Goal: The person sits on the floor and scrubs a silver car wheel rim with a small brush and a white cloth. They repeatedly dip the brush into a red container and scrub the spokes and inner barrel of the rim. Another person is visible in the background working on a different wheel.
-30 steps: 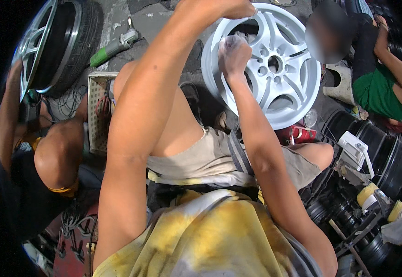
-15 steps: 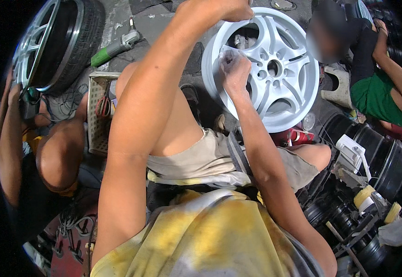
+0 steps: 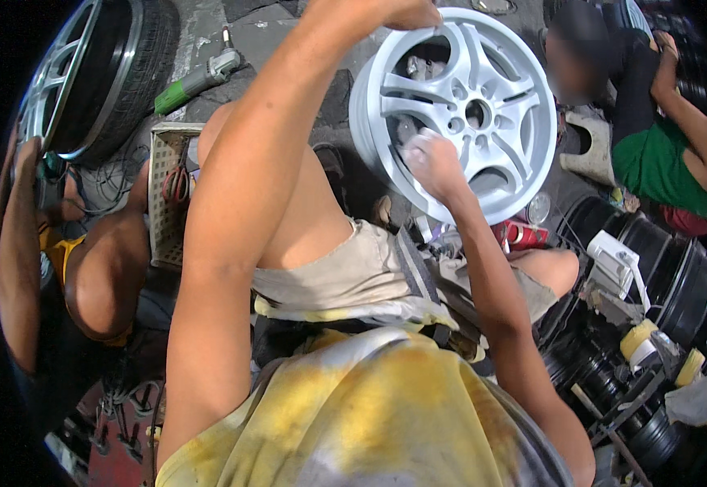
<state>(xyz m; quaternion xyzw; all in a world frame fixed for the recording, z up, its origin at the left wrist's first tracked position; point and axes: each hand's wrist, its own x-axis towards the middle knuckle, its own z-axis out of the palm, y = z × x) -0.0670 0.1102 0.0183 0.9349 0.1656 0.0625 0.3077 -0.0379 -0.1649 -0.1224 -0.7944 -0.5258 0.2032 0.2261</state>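
A pale grey-white alloy wheel rim [image 3: 501, 123], with split spokes and no tyre, stands tilted in front of me. My left hand [image 3: 415, 15] holds its far edge at the upper left; part of the hand is cut off by the picture's top. Over the lower left window between the spokes is my right hand [image 3: 435, 166]. Its fingers are closed and dusted white, slightly blurred, pressed to the spoke's edge. Whatever they pinch is too small and smeared to name.
On the left lie a green angle grinder [image 3: 199, 81], a crate [image 3: 167, 195] with red-handled scissors [image 3: 176, 183], and a tyred wheel [image 3: 114, 81] beside another person's arm. A person in a green shirt [image 3: 678, 166] sits at right, near black rims [image 3: 654, 243] and a red can [image 3: 524, 235].
My right hand has slid from the left spoke down toward me, to the lower left window. My left hand keeps its hold on the far edge. The whole view has shifted slightly.
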